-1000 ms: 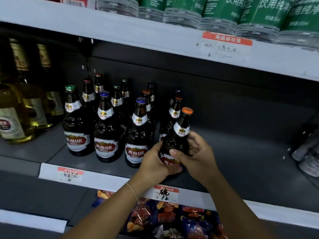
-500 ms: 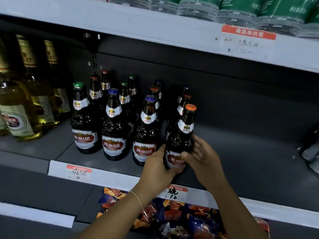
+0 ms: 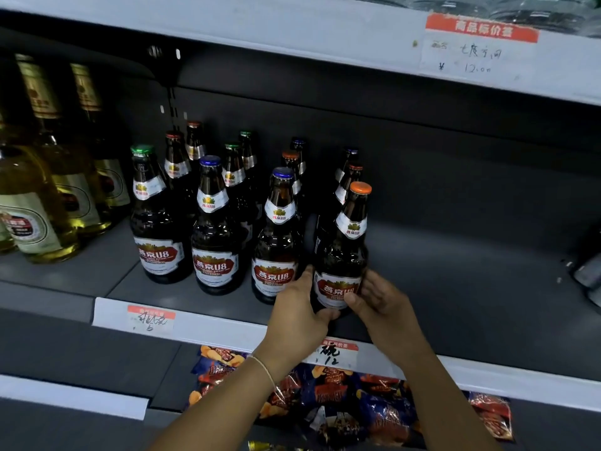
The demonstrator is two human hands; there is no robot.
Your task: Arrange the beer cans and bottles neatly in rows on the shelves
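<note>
Both hands are on the dark brown glass beer bottle with the orange cap (image 3: 344, 255), which stands upright near the front edge of the grey metal shelf (image 3: 471, 304), as the 4th bottle at the right end of the front row. The left hand (image 3: 300, 315) holds its lower body from the left, with the thumb curled under the red and white label, and the right hand (image 3: 379, 302) holds it from the right, the fingers (image 3: 353, 301) bent around the label. To do this step well, I think the bottle should be turned until the label faces straight forward, as on its neighbours, and its base brought into one line with the brown bottle with the blue cap (image 3: 276, 242) just beside it, leaving a similar small gap. The grip should remain low on the body, so the bottle does not tip, and the glass should not knock the next bottle. Behind the front row more brown bottles (image 3: 239, 177) stand in 4 files toward the back wall of the shelf; all are capped, but the glass is too dark to see the liquid level. At the left end of the shelf stand pale yellow glass bottles (image 3: 39, 203), visibly full of light liquid. Below the front edge lie shiny snack bags (image 3: 341, 402) on the lower shelf.
</note>
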